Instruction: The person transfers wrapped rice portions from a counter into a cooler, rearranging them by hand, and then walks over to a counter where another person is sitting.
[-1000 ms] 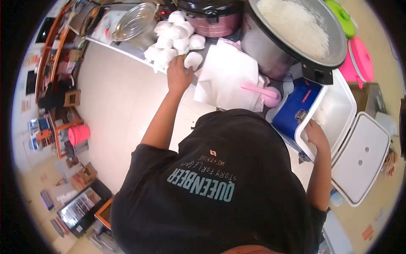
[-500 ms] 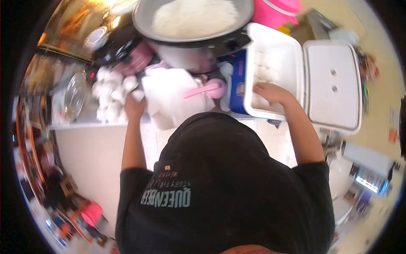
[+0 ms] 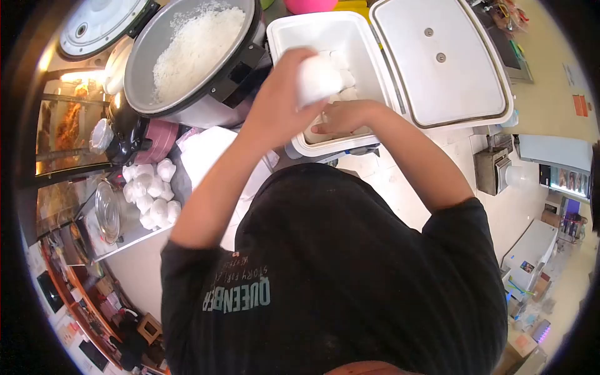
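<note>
My left hand [image 3: 281,94] is closed on a white wrapped bundle [image 3: 320,78] above the open cooler box [image 3: 289,30]. The bundle is smeared by motion and its wrapping looks like paper. Inside the cooler, my right hand [image 3: 347,117] reaches low near the front wall, fingers extended over the packed white bundles [image 3: 340,60] with the thumb apart. It seems to hold nothing, though its fingertips are partly hidden. More wrapped bundles [image 3: 150,192] are heaped on the counter at the left. White paper sheets [image 3: 209,150] lie between that heap and the cooler, partly behind my left forearm.
A large cooker pot [image 3: 234,59] of white rice [image 3: 197,53] stands left of the cooler. The cooler's lid [image 3: 444,75] is swung open to the right. A pink container [image 3: 310,5] sits behind it. A glass lid [image 3: 107,212] lies at the counter's left end.
My left hand has moved from the bundle heap to above the cooler, carrying a bundle. My right hand stays inside the cooler. The view has turned toward the right.
</note>
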Demonstrator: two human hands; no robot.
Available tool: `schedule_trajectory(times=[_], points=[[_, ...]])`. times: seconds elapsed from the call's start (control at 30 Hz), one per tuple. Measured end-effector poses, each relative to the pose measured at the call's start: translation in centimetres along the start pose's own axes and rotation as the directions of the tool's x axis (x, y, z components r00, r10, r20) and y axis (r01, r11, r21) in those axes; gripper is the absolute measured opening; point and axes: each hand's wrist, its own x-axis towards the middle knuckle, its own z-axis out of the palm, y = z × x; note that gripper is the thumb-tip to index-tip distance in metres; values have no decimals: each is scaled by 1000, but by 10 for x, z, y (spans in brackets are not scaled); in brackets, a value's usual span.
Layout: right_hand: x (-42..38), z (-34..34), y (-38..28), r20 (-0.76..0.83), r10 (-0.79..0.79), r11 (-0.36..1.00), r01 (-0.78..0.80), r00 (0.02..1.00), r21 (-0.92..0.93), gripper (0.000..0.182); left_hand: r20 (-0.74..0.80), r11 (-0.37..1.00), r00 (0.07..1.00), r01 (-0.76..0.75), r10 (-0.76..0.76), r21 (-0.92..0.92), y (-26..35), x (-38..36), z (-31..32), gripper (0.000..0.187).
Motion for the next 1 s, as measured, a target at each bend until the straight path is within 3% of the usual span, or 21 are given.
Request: schedule_trajectory(times=[0.07,0.13,0.2,0.3,0.4,0.43,0.47,0.53,0.57,0.63,0.67,0.73,0.83,0.93,1.0], points=[[8,10,5,-48,-32,999,31,998,-34,101,230,974,946,227,-226,20,-28,48,45,72],[6,9,5,-48,-50,998,48,998,-30,103,481,895,768,436,-423,91,-52,77,77,77],[-7,9,2,-92,-80,995,74,993,-66,101,474,914,781,343,-407,219,-89,82,116,82],[-25,13,9,-190,-177,981,158,966,-112,92,646,784,546,605,-534,137,-80,82,133,85],[-63,-1,25,-236,-294,955,295,926,-29,72,795,807,330,503,-510,309,-52,80,131,80],[-76,-8,28,-238,-333,938,347,913,20,65,853,877,388,457,-350,152,-57,74,132,76],[-84,-13,29,-371,-246,961,275,895,28,56,879,915,441,403,-181,-14,-67,67,131,72],[-92,-24,31,-621,-61,990,128,781,63,40,894,951,441,304,-81,-64,-85,59,140,61],[-84,-23,34,-606,-79,997,69,791,-40,37,898,963,440,254,-31,-91,-93,55,144,55],[-56,-17,42,-574,-107,966,-51,812,-252,30,899,975,414,214,-141,54,-77,52,137,54],[-47,-16,39,-472,-65,964,-67,879,-257,36,903,978,393,182,-171,106,-73,52,135,53],[-38,-12,33,-419,-22,970,-82,908,-228,41,941,989,307,84,-139,119,-77,49,135,48],[-39,-22,20,-286,5,972,-72,958,-225,59,928,948,229,199,-293,250,-76,47,123,50],[-31,-32,20,-137,-3,953,-39,991,-299,65,921,938,215,-50,-325,342,-53,46,93,59],[-7,-19,27,-39,39,913,-51,998,-405,67,908,924,237,-83,-345,373,-37,41,83,59]])
